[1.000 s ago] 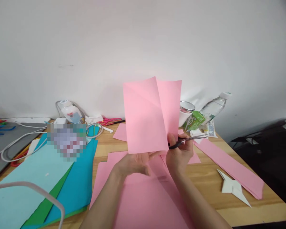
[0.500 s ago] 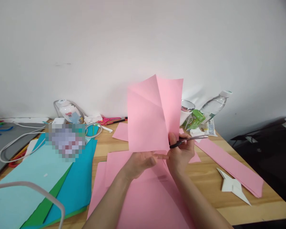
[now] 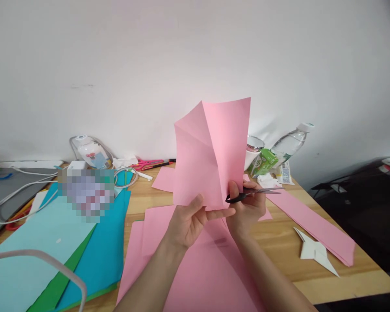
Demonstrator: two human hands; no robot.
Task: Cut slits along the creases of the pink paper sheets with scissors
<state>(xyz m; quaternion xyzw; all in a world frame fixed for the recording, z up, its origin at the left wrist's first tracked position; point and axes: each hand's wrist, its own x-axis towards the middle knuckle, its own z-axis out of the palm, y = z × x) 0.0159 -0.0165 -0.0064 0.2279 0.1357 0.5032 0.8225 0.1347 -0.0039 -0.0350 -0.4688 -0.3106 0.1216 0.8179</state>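
My left hand [image 3: 190, 221] pinches the bottom edge of a folded pink paper sheet [image 3: 211, 151] and holds it upright above the table. My right hand [image 3: 247, 208] grips black-handled scissors [image 3: 251, 193] beside the sheet's lower right edge, blades pointing right. More pink sheets [image 3: 195, 268] lie flat under my forearms.
Blue and green paper sheets [image 3: 68, 242] cover the left of the wooden table [image 3: 279, 242]. Pink strips [image 3: 312, 225] and a white folded paper shape [image 3: 315, 253] lie at right. A water bottle [image 3: 290, 143], a green carton [image 3: 263, 162], white cables [image 3: 19, 195] and red scissors [image 3: 146, 164] line the wall.
The left hand shifted its grip at the sheet's bottom edge, thumb now up in front. The sheet turned and rose slightly. The right hand with the scissors stayed put.
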